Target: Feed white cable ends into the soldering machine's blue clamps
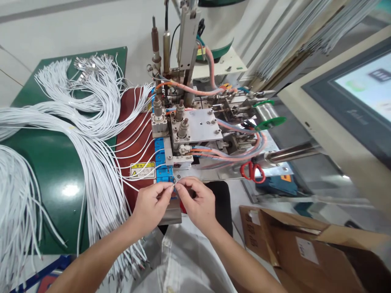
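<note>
My left hand (pixel 152 205) is closed in a pinch on the end of a white cable, just in front of the machine's near corner. The fingertips of my right hand (pixel 200 203) meet it there, pinched on the thin wire end of that cable. A row of blue clamps (pixel 160 152) lies just beyond my fingers, with several white cables (pixel 142 132) fanned out into it from the left. Those cables come from a big white bundle (pixel 91 175). Fingers hide most of the held wire tip.
A green table (pixel 55 179) carries more cable bundles on the left. Behind the clamps stands a metal machine (pixel 198 124) with hoses and a wire spool (pixel 265 116). Red-handled scissors (pixel 253 171) lie right of it. A screen (pixel 360 81) and cardboard box (pixel 305 244) are at right.
</note>
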Demonstrator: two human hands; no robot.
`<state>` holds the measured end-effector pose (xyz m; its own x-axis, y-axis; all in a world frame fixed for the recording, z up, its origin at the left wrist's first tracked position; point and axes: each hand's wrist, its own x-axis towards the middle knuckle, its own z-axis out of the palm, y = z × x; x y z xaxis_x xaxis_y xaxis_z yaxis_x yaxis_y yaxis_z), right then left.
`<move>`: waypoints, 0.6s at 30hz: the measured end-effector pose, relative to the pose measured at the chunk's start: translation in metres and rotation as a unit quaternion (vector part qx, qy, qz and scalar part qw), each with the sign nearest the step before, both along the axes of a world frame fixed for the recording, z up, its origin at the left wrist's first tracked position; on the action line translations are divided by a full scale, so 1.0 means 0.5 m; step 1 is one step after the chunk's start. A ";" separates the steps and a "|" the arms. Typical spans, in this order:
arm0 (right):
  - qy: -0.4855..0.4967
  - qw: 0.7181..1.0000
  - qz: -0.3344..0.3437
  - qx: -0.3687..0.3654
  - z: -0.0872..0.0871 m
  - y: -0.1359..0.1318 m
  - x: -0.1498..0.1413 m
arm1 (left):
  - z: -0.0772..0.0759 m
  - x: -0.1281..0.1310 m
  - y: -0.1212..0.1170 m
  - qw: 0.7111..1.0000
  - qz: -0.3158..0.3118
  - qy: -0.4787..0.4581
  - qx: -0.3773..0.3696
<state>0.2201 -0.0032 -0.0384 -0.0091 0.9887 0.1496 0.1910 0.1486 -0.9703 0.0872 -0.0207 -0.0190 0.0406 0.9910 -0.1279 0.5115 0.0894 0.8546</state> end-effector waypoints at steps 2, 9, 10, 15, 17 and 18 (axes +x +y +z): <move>-0.009 1.000 -0.002 0.002 0.001 0.002 -0.002 | -0.003 0.001 -0.001 1.000 0.003 -0.010 -0.006; 0.007 1.000 -0.020 -0.019 -0.016 -0.008 -0.019 | -0.019 0.012 -0.006 0.998 0.061 -0.033 -0.011; 0.018 0.999 -0.025 -0.023 -0.018 -0.009 -0.023 | -0.020 0.012 -0.008 0.997 0.070 -0.033 -0.009; 0.007 0.998 -0.046 0.050 -0.021 -0.009 -0.035 | -0.018 0.012 -0.010 0.996 0.083 -0.013 0.008; -0.018 0.994 -0.034 0.100 -0.018 -0.005 -0.033 | -0.017 0.012 -0.010 0.997 0.081 -0.011 0.009; -0.026 0.993 -0.024 0.111 -0.016 -0.003 -0.030 | -0.018 0.013 -0.011 0.997 0.078 -0.012 0.010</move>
